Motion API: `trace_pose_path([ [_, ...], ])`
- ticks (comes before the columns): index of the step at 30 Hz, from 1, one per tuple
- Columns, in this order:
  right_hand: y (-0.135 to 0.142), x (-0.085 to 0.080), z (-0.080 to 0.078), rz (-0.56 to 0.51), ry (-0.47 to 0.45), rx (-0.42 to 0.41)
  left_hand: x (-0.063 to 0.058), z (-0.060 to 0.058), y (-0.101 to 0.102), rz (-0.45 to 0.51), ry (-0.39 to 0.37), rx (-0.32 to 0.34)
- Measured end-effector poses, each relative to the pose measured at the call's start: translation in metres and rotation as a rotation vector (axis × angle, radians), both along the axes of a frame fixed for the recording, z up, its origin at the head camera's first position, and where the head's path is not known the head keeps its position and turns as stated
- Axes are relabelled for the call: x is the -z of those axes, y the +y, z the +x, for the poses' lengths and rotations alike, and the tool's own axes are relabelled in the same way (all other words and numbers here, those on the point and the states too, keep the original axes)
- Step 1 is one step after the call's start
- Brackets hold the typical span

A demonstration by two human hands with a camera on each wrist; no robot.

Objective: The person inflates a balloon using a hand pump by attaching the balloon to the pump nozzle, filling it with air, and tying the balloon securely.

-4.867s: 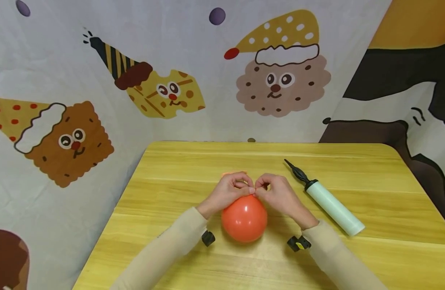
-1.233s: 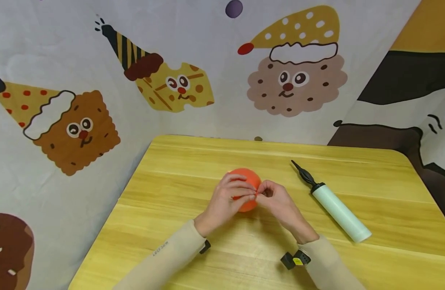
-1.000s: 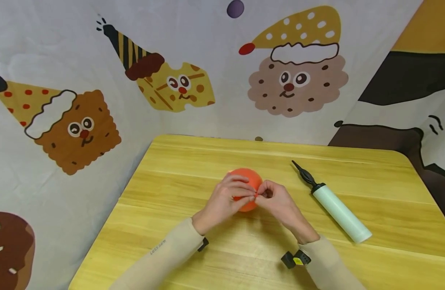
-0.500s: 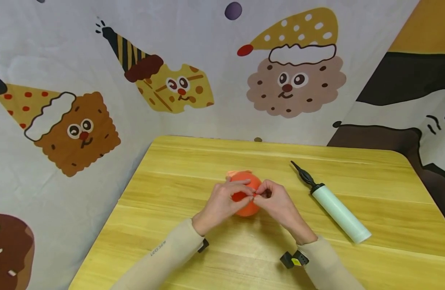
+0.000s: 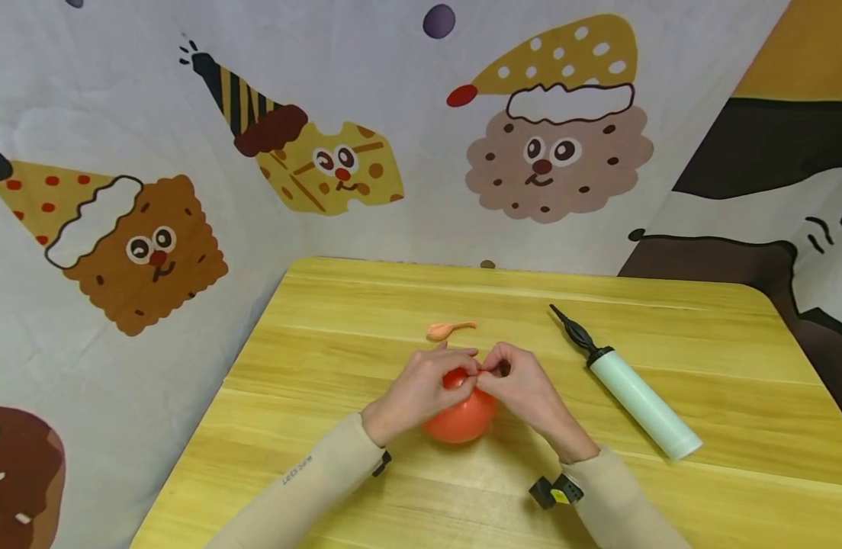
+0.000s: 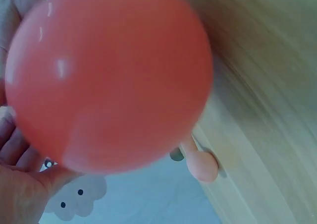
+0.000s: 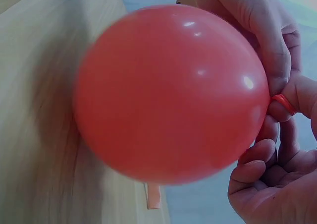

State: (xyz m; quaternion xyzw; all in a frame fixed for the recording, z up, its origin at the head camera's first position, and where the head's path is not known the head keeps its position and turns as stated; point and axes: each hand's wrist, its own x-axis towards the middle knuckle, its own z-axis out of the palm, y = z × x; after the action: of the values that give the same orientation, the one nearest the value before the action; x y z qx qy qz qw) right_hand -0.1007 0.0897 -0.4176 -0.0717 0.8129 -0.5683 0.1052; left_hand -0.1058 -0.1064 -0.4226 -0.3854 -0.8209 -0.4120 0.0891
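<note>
A round, inflated red balloon (image 5: 461, 421) hangs on the near side of both hands, its neck at their meeting fingertips. My left hand (image 5: 421, 387) pinches at the neck, fingers curved over the balloon's top. Opposite it, my right hand (image 5: 524, 385) pinches the same neck between thumb and index finger. In the right wrist view the red neck (image 7: 284, 105) loops round a fingertip; I cannot tell whether it is knotted. The balloon fills most of the left wrist view and hides part of the hands there.
A limp orange balloon (image 5: 450, 330) lies just beyond the hands. To the right, a pale green hand pump (image 5: 644, 400) with a black nozzle points toward the back of the wooden table (image 5: 339, 305). A cartoon-printed cloth (image 5: 421, 229) hangs behind.
Over the last second the red balloon has swung from behind the fingers toward me and down, uncovering the orange balloon. Both hands keep pinching the neck and have barely shifted.
</note>
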Motion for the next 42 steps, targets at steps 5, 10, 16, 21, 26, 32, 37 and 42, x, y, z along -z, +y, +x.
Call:
trace_pose_path([
  [5, 0.000, -0.002, 0.000, -0.018, 0.007, -0.017, 0.000, 0.000, 0.002, 0.002, 0.053, -0.011],
  [10, 0.001, -0.001, 0.003, -0.043, 0.026, -0.013, 0.001, 0.001, 0.003, -0.005, 0.177, -0.027],
  [16, 0.002, 0.001, 0.004, -0.044, 0.045, 0.020, 0.002, 0.000, 0.003, -0.045, 0.324, -0.077],
  [21, 0.002, 0.002, 0.003, -0.054, 0.046, 0.034, 0.003, -0.001, -0.001, -0.060, 0.370, -0.135],
  [26, 0.003, 0.001, 0.003, -0.050, 0.047, 0.047, 0.003, -0.004, -0.006, -0.015, 0.395, -0.183],
  [32, 0.003, -0.001, 0.004, -0.034, 0.032, 0.034, 0.008, -0.005, -0.005, 0.075, 0.341, -0.157],
  [37, 0.007, -0.004, 0.003, 0.008, 0.069, -0.047, 0.015, -0.001, 0.001, 0.182, 0.226, -0.120],
  [42, 0.012, -0.008, 0.002, 0.023, 0.047, -0.104, 0.024, 0.000, 0.004, 0.262, 0.197, -0.113],
])
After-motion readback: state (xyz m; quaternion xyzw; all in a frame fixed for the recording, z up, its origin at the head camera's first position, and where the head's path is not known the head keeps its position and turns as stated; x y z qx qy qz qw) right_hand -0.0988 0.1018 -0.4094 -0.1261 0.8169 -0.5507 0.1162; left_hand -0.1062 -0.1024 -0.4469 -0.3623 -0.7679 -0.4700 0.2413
